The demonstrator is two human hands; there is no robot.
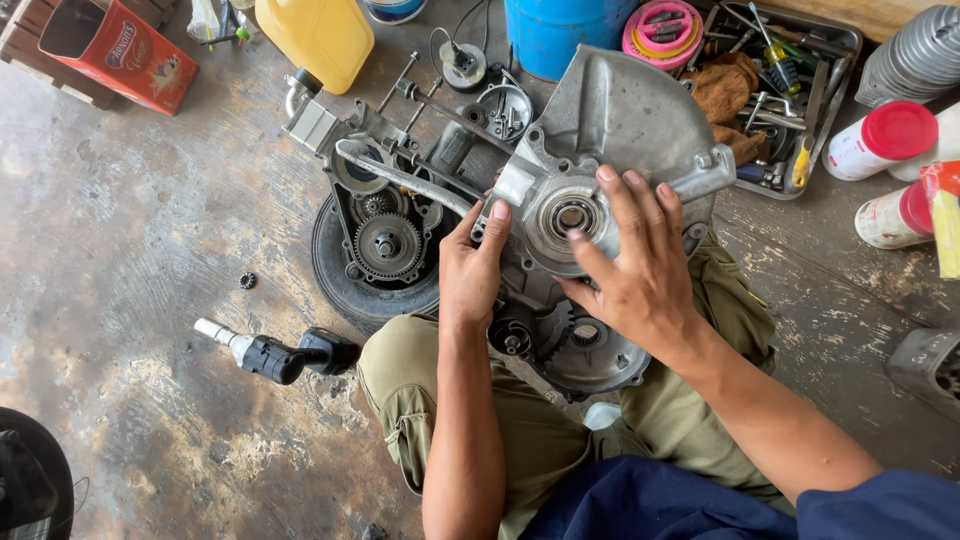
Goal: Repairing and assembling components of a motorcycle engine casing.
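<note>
I hold a silver aluminium engine cover point(610, 120) tilted up over my knees, its inner side with a round bearing point(571, 216) facing me. My left hand point(470, 270) grips the cover's lower left edge, thumb up against it. My right hand point(635, 270) lies spread on the cover's face, fingers beside and over the bearing. Under the cover lies the open engine case point(385, 235) with gears showing, resting on a small black tyre point(335, 275). A curved silver lever point(400, 175) crosses the case.
A black impact driver point(280, 355) lies on the concrete floor at left, a small black part point(248, 281) near it. Behind stand a yellow jug point(320, 35), a blue bucket point(560, 30), a tool tray point(775, 90), white red-capped bottles point(880, 140) and a red carton point(125, 55).
</note>
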